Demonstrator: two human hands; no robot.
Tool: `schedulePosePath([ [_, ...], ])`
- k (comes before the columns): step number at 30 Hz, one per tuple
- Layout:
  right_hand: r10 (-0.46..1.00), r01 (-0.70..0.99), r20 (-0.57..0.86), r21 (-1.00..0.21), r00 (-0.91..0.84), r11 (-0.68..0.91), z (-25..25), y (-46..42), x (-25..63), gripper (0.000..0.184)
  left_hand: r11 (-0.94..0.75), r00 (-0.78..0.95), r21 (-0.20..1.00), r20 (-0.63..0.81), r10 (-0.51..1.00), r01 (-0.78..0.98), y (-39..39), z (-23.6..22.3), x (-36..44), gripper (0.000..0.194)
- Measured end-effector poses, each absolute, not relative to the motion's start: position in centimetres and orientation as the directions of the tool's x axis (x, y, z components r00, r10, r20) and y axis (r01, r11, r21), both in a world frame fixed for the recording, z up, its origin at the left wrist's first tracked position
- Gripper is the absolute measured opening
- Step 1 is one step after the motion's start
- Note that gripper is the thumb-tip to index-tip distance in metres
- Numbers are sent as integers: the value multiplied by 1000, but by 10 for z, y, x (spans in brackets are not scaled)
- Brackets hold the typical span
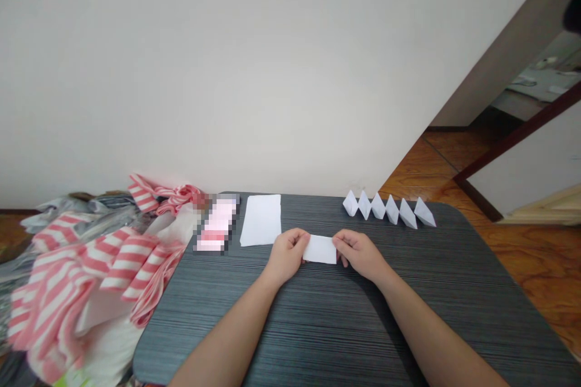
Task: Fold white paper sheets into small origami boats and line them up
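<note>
A small white rectangle of paper (320, 250), which looks folded, is held up just above the table between my two hands. My left hand (289, 254) pinches its left edge, thumb on top. At the opposite edge my right hand (358, 252) grips the paper the same way, its fingertips behind the sheet. Beyond my left hand lies a stack of white paper sheets (262, 220). Several folded white paper shapes (392, 210), pointed like little boats, stand in a row at the back right of the table.
The dark wood-grain table (318, 326) backs onto a white wall (254, 72). A blurred-out pink and white rectangle (218, 222) lies left of the sheets. Red-and-white striped cloth (122, 260) heaps up along the left side. Wooden floor (526, 248) and a doorway show at right.
</note>
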State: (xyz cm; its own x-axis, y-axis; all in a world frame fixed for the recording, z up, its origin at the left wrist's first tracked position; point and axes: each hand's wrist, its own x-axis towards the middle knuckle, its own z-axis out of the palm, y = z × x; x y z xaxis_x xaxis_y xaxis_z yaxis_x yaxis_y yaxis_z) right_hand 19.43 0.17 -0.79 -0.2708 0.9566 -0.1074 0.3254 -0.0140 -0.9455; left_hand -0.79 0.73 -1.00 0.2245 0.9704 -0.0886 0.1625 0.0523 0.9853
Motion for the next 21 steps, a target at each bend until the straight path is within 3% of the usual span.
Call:
schedulePosePath([
  [8, 966, 321, -89, -947, -241, -7, -5, 0, 194, 26, 99, 264, 993, -113, 958, 66, 7, -9, -5, 32],
  [21, 953, 252, -127, -966, -275, -56, -12, 1, 195, 29, 89, 304, 993, -107, 947, 73, 7, -15, -6, 28],
])
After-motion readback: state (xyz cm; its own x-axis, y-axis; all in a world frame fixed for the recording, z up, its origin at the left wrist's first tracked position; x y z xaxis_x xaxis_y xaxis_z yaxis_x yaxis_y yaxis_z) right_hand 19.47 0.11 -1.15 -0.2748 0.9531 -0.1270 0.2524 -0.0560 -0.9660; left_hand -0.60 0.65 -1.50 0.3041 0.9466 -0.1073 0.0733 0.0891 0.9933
